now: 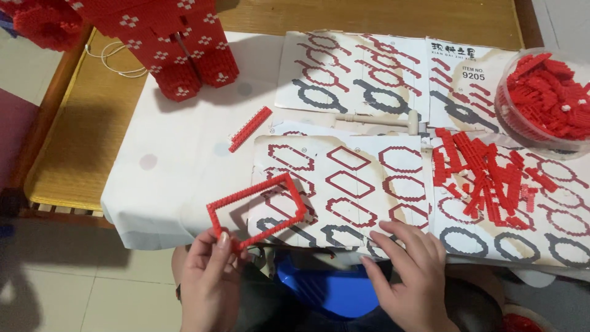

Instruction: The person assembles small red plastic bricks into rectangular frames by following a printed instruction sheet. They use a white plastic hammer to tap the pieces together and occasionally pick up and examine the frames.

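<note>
Red brick frame, a hollow rectangle, is hanging tilted over the near table edge, overlapping the printed pattern sheet. Left hand is pinching its lower corner between thumb and fingers. Right hand is lying spread, fingers resting on the sheet's near edge. Loose red bricks are lying further right; a short red strip is sitting behind.

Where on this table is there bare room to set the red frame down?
Bare white cloth lies between the big red model, the loose red strip and the instruction sheets. The left hand holds the red frame beside it. Crowded: the loose red bricks and the tub.
</note>
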